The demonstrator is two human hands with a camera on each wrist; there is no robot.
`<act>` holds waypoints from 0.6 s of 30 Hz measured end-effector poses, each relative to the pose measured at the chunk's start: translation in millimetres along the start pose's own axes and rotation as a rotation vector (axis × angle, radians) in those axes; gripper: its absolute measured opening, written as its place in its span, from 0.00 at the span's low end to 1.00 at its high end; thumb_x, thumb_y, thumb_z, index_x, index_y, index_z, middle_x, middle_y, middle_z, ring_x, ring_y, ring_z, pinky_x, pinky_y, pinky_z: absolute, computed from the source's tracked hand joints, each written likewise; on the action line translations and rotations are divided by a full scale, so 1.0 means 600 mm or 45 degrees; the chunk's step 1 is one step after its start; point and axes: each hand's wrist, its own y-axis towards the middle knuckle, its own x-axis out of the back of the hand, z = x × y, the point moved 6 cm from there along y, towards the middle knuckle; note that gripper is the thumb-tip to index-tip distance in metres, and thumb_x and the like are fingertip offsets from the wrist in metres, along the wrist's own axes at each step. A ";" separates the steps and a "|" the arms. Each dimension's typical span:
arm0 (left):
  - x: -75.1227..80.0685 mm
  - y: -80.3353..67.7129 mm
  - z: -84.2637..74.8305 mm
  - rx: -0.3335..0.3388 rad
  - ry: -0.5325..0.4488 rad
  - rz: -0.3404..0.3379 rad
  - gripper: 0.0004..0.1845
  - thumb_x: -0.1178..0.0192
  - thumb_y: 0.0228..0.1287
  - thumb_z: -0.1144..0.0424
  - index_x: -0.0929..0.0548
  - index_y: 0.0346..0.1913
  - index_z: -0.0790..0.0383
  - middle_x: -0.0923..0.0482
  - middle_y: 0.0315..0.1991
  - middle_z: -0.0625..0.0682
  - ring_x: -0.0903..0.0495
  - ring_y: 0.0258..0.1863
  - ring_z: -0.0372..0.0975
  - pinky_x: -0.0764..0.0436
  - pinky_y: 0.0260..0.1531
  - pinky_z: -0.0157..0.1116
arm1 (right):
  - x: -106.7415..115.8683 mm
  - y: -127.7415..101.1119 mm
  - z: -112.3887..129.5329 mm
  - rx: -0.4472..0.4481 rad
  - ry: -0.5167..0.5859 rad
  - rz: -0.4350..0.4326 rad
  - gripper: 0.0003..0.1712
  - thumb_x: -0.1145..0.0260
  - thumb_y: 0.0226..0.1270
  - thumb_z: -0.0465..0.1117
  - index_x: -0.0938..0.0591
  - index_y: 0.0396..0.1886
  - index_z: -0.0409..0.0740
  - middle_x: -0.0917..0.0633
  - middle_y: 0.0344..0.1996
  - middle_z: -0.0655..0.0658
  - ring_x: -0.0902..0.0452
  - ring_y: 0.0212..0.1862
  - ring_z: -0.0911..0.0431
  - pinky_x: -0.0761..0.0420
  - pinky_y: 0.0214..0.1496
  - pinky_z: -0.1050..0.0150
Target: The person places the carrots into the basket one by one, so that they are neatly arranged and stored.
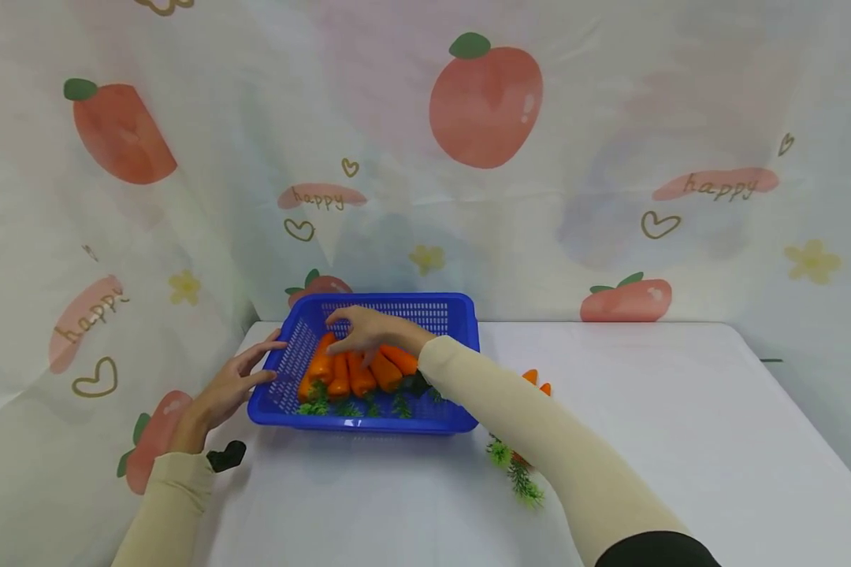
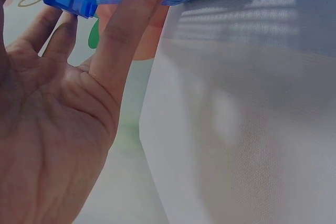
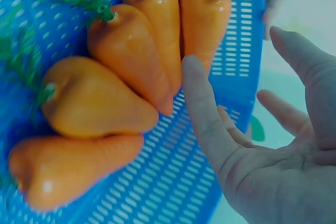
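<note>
White tabletop [image 1: 645, 441], backed and flanked by pale hanging cloth [image 1: 610, 118] printed with peaches, hearts and "happy".

Right-hand fingers [image 3: 202, 106] straight and spread, holding nothing, palm open above the orange plastic carrots with green leafy tops [image 1: 351, 374]. Right hand [image 1: 365, 329] reached in over the shallow blue perforated plastic basket [image 1: 454, 315], hovering just above the carrots' pointed ends; contact with them not clear from any view. Cream sleeve [image 1: 539, 425] running back from the wrist across the basket's near right corner.

Left-hand fingers [image 2: 126, 35] straight and slightly apart, tips against the basket's left wall, thumb up near its rim. Left hand [image 1: 227, 390] resting open at the outside of the basket, nothing gripped. Small black strap end [image 1: 225, 457] at that wrist.

Carrots lying side by side in the basket's near half, tips toward the far wall, greenery toward the near wall. Basket standing on the left part of the table, close to the back cloth.

Another orange carrot with green top [image 1: 521, 457] on the table just right of the basket, mostly hidden behind the right forearm.
</note>
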 end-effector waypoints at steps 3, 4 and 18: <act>0.001 0.001 0.003 0.002 -0.010 -0.004 0.30 0.44 0.77 0.62 0.36 0.78 0.58 0.62 0.85 0.47 0.56 0.79 0.63 0.27 0.59 0.67 | 0.012 -0.020 0.004 0.030 -0.060 -0.002 0.38 0.30 0.72 0.46 0.33 0.78 0.50 0.33 0.73 0.32 0.29 0.69 0.41 0.12 0.47 0.45; 0.001 0.001 0.004 0.002 -0.009 -0.004 0.30 0.44 0.77 0.62 0.36 0.78 0.57 0.62 0.85 0.47 0.55 0.79 0.63 0.27 0.59 0.67 | 0.016 -0.027 0.005 0.043 -0.071 0.000 0.38 0.30 0.72 0.46 0.33 0.78 0.51 0.33 0.73 0.31 0.29 0.69 0.41 0.13 0.47 0.44; -0.001 0.000 0.005 -0.009 0.012 0.003 0.30 0.44 0.78 0.61 0.37 0.78 0.58 0.63 0.85 0.48 0.59 0.79 0.65 0.31 0.60 0.70 | 0.087 -0.166 -0.017 0.224 -0.331 -0.212 0.38 0.30 0.71 0.50 0.32 0.77 0.54 0.23 0.63 0.35 0.14 0.39 0.50 0.13 0.41 0.61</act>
